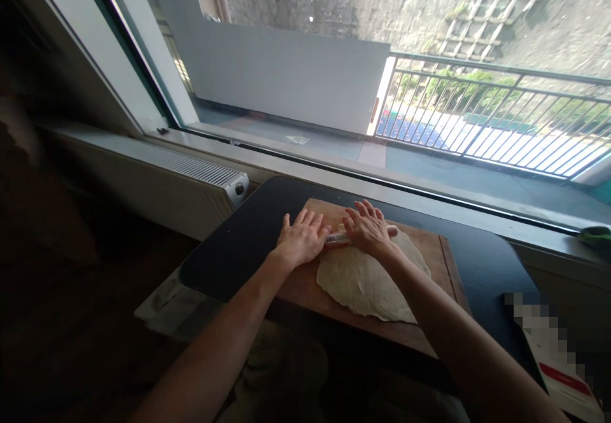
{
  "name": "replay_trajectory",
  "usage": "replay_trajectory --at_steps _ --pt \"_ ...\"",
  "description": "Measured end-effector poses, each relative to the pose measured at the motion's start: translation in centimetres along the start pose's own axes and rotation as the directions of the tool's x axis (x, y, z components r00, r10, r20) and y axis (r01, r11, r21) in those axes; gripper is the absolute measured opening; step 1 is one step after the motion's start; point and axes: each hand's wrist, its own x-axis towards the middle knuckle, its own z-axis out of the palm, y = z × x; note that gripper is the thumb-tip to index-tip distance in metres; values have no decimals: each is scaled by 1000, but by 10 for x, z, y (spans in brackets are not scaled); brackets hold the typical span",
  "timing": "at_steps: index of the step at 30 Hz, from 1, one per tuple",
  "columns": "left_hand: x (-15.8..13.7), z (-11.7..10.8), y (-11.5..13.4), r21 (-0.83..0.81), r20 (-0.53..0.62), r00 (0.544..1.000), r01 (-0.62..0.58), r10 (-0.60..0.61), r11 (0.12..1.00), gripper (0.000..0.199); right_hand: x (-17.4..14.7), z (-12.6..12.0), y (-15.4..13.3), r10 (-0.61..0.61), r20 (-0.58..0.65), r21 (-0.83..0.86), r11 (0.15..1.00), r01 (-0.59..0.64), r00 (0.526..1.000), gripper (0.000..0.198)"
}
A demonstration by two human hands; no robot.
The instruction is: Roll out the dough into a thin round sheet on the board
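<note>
A thin, wide sheet of dough (370, 280) lies on a wooden board (300, 283). Across its far part rests a rolling pin (338, 239), its right end sticking out past my right hand. My left hand (301, 237) lies palm down over the pin's left end, with the fingers stretched out and spread. Flat on the pin further right is my right hand (367, 226), also with its fingers extended. Neither hand wraps its fingers round the pin. My palms hide parts of the pin, and my right forearm covers some of the dough's right side.
The board sits on a black table (238, 242) beside a window sill (334, 172). A white radiator (191, 168) stands left of the table. At the table's right corner is a partly blurred packet (563, 366). A dark green item (596, 237) lies on the sill's right end.
</note>
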Motion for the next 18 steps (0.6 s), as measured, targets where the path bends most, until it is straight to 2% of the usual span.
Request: replay_trajectory --at_steps 4,10,15,18 --pt "-7 4 1 54 -98 993 -57 62 997 58 -11 0 -4 -49 -28 -7 999 49 998 42" --pt "2 1 3 79 -37 999 25 -22 997 59 -6 -5 -10 54 16 31 998 -55 998 43" --pt "-6 3 10 86 -141 989 -28 40 996 53 -16 -7 -10 -5 -22 45 999 6 1000 41" --pt "7 1 9 55 -126 992 26 -19 998 53 -2 -6 -11 51 3 34 998 -51 999 42"
